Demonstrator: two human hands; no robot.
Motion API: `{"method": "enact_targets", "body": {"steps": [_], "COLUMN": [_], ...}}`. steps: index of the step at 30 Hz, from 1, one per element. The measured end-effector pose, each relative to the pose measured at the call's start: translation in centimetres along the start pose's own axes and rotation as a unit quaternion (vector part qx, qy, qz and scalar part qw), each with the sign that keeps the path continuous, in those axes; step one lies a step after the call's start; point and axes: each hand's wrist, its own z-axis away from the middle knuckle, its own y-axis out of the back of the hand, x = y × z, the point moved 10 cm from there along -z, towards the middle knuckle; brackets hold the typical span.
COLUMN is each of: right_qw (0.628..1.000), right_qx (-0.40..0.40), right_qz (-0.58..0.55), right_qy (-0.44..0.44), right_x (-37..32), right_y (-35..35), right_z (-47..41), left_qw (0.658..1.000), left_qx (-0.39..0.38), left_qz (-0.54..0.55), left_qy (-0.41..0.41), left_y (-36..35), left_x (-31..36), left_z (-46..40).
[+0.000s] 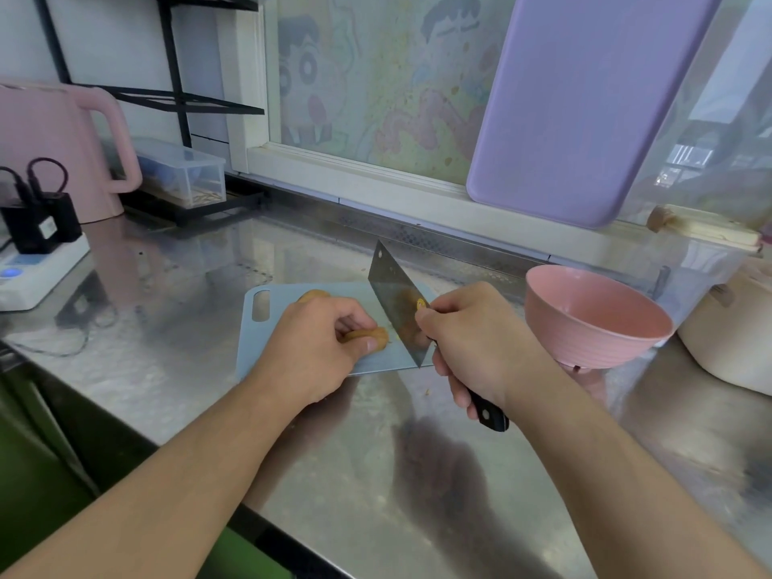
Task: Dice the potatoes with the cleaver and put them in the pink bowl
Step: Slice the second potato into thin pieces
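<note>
A potato [367, 337] is pinned on the blue cutting board [250, 348] by the curled fingers of the left hand [313, 348], steadying it for cutting. The cleaver [397, 305] handle is gripped by the right hand [472, 340], blade beside the potato. The pink bowl [593, 317] is kept near, seemingly empty.

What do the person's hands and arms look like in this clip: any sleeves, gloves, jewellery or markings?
Both arms are bare from the bottom edge of the frame to the wrists: no sleeves show. The left hand and right hand wear no gloves. No rings, watch, bracelets or markings are visible on the parts that show. Fingernails look short and unpainted where visible.
</note>
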Motion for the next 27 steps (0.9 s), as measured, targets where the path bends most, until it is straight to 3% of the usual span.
{"method": "enact_targets", "body": {"steps": [15, 27], "right_qw": [0.997, 1.000], "right_qx": [-0.048, 0.010], "right_qz": [0.042, 0.008], "right_qy": [-0.041, 0.023], "right_x": [0.7, -0.5], "right_y": [-0.8, -0.1], "right_z": [0.8, 0.2], "left_qw": [1.000, 1.000], "left_qx": [-0.003, 0.005], "left_qz": [-0.013, -0.001], "left_qy": [0.001, 0.002], "left_y": [0.0, 0.1], "left_x": [0.0, -0.1], "left_z": [-0.1, -0.1]}}
